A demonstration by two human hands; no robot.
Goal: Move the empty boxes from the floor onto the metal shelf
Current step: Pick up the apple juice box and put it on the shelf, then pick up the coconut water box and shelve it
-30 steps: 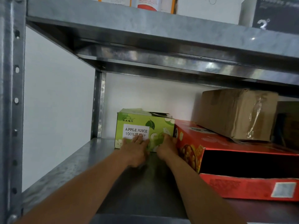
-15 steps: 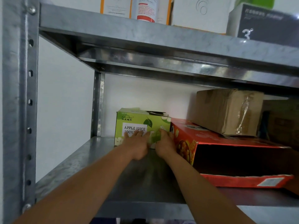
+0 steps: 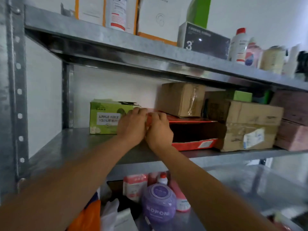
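- Head view: a steel post point(image 3: 16, 97) stands at the far left and carries the shelf point(image 3: 75, 144).
- Green juice box point(image 3: 103, 117) sits upright on the middle tier, far back, near the rear post and just left of the red box point(image 3: 193, 144).
- Left hand point(image 3: 131, 126) lies against the juice box's right end, back of the hand to the camera, fingers together and bent at the top corner. Blur hides whether they grip or only press.
- Right hand point(image 3: 159, 130) touches the left hand and lies on the red box's left end, fingers bent over its upper edge. Its hold cannot be told either.
- Red box lies flat, its dark open side facing forward, with a brown box point(image 3: 180, 99) on top.
- Taped carton point(image 3: 250, 127) stands just right of the red box, and a pink box point(image 3: 293, 130) beside that.
- Below the hands, a purple bottle point(image 3: 158, 204) stands on the lower tier.
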